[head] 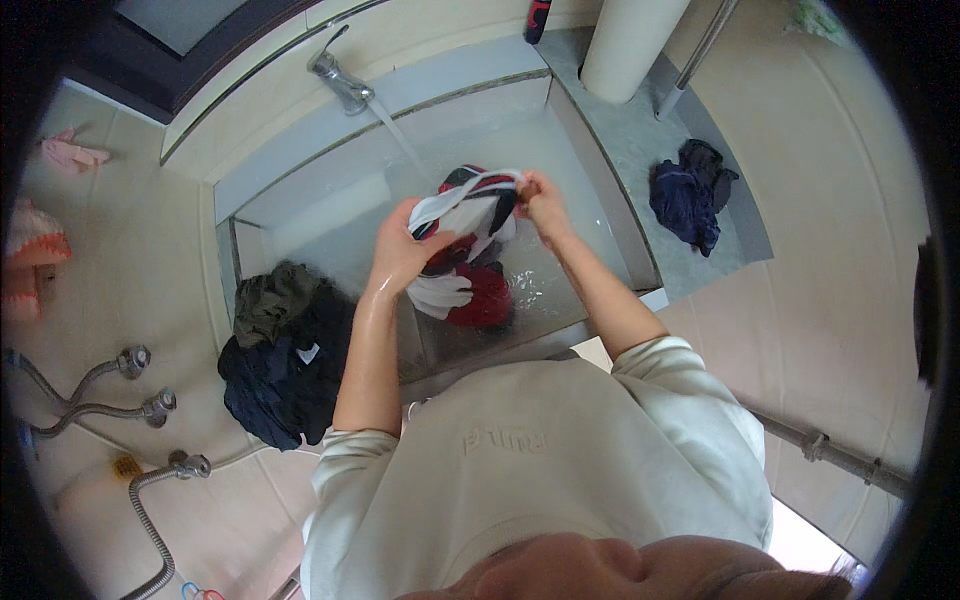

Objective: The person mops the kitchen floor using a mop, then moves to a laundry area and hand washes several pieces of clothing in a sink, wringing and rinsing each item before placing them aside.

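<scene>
Both of my hands hold a wet garment [469,214] in white, red and black over the tiled sink [600,187]. My left hand [405,244] grips its pale edge on the left, thumb laid across the cloth. At the opposite end of that edge, my right hand [541,202] pinches the fabric with bent fingers. The lower part of the garment, red and white, hangs into cloudy water [315,210]. A stream runs from the chrome faucet [346,86] into the sink just behind the garment.
Dark clothes [281,382] and an olive cloth [274,300] are heaped over the sink's left corner. Navy cloth [686,195] lies on the right ledge, near a white pipe [626,52] and a metal pole [697,56]. Hoses with valves [157,409] line the left wall.
</scene>
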